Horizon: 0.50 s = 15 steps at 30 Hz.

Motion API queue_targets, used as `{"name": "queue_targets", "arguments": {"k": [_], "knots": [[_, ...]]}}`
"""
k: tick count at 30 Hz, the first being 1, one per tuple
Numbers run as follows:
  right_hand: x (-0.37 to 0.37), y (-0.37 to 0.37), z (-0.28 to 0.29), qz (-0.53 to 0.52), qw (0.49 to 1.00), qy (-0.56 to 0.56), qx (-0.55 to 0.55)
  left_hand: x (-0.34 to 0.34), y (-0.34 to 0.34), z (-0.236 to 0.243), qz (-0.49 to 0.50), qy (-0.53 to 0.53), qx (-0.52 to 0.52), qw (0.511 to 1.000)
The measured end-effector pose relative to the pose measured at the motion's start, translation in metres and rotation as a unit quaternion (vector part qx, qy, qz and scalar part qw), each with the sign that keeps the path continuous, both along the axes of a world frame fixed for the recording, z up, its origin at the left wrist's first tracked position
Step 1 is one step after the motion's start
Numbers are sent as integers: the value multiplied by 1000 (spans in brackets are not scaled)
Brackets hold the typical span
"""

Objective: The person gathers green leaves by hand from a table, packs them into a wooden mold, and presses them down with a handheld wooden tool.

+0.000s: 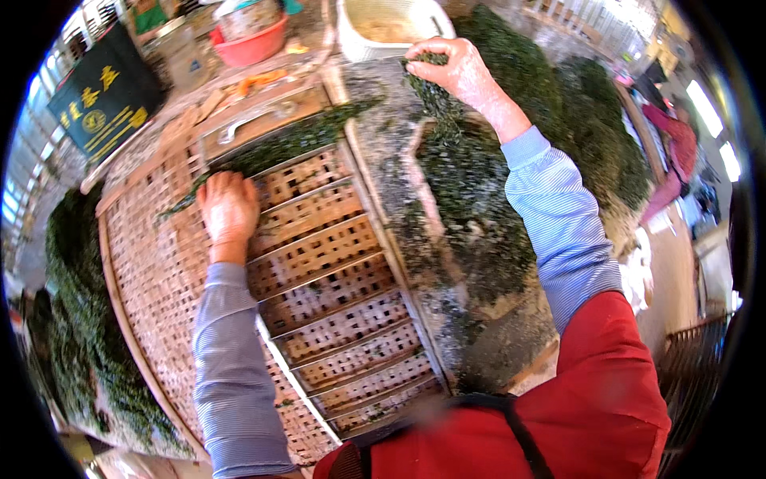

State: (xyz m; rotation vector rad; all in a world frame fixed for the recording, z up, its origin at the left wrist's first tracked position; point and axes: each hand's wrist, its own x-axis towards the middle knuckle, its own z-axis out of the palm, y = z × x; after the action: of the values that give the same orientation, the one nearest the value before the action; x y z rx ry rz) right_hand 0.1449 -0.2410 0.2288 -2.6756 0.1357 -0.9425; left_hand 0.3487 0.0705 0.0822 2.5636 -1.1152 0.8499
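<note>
My right hand (461,76) is raised over the grey surface to the right, its fingers and thumb pinched round a clump of dark green tea leaves (437,100) that hangs below them. My left hand (229,209) is down at the upper left corner of a slatted wooden frame (403,299), fingers curled over a strip of tea leaves (289,145). Its fingertips are hidden. That strip fills the far compartment and pokes out past the frame's left side. Crosswise slats split the frame into several compartments, with woven bamboo showing through those nearer me.
Beneath the frame lies a round woven bamboo tray (152,263). Large leaf heaps lie at right (590,128) and left (80,311). Beyond stand a white basin (355,44), a red basin (249,49), a clear jar (182,60) and a dark green bag (104,96). A person (678,148) is at far right.
</note>
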Motion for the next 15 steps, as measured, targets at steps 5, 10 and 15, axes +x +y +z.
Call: {"name": "queue_targets", "arguments": {"k": [5, 10, 15], "knots": [[135, 87, -18, 181, 976, -77, 93, 2, 10, 1, -4, 6, -15, 1000], [190, 130, -67, 181, 983, 18, 38, 4, 6, -5, -5, -17, -19, 1000], [154, 101, -111, 132, 981, 67, -127, 6, 7, -6, -13, 1, -41, 999]]}}
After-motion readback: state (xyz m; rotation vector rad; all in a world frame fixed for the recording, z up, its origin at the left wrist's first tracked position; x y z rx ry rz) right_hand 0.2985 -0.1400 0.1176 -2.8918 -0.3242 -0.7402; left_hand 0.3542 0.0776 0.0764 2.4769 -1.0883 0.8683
